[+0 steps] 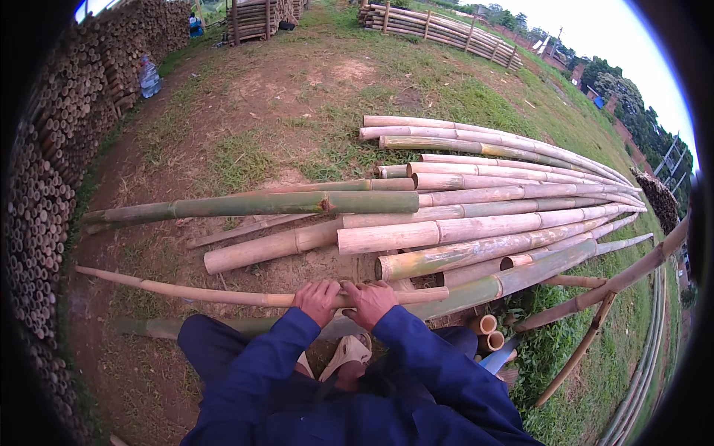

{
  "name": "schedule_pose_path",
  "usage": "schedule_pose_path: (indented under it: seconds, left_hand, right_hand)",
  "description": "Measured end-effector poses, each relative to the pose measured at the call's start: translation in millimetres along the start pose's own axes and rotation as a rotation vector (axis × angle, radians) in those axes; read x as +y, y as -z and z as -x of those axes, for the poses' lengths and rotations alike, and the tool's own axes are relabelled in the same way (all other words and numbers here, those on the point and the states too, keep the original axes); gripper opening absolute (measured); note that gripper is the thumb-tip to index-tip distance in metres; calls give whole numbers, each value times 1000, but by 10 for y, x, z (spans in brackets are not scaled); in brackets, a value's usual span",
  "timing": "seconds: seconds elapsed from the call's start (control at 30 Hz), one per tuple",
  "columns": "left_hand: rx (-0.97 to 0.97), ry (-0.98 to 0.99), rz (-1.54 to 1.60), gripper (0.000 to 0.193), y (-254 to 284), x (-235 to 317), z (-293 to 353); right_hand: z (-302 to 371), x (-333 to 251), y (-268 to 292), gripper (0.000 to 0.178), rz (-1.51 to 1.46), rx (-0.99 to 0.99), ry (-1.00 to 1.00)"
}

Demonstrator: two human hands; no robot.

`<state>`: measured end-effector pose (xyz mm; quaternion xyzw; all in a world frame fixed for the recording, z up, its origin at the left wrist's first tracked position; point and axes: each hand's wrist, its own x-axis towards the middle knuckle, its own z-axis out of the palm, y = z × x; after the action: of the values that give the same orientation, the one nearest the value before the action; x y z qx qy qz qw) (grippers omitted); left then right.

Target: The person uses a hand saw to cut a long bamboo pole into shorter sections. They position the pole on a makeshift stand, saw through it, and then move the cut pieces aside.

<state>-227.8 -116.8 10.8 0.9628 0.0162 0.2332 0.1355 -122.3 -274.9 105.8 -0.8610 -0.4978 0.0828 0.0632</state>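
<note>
A slim tan bamboo pole [201, 291] lies crosswise in front of me, above my knees. My left hand [317, 300] is closed round its middle. Close beside it, my right hand [370, 303] grips the same pole, the thumbs nearly meeting. The pole's cut end [435, 294] sticks out to the right of my right hand. Beneath it runs a thicker green bamboo pole [480, 291], partly hidden by my arms and legs. Just beyond my hands lies a heap of thick bamboo poles [461, 229], pale and green, their cut ends facing left.
Stacked cut bamboo [44, 215] walls the left side, with a large clear water bottle [149, 78] by it. A propped bamboo rail [610, 286] stands at right above green weeds. Short bamboo pieces [487, 325] lie near my right knee. A low bamboo fence [446, 31] stands far off.
</note>
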Motion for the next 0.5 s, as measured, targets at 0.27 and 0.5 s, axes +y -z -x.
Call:
schedule_pose_path:
  seconds: [0.27,0.5]
  left_hand:
    - [-244,153,-110,104,878,-522,342]
    - [-449,284,-195,90,851,-1177,783]
  right_hand:
    - [822,919,192,40,-41,122,-5]
    - [1395,1990,528,28,67,54,-66]
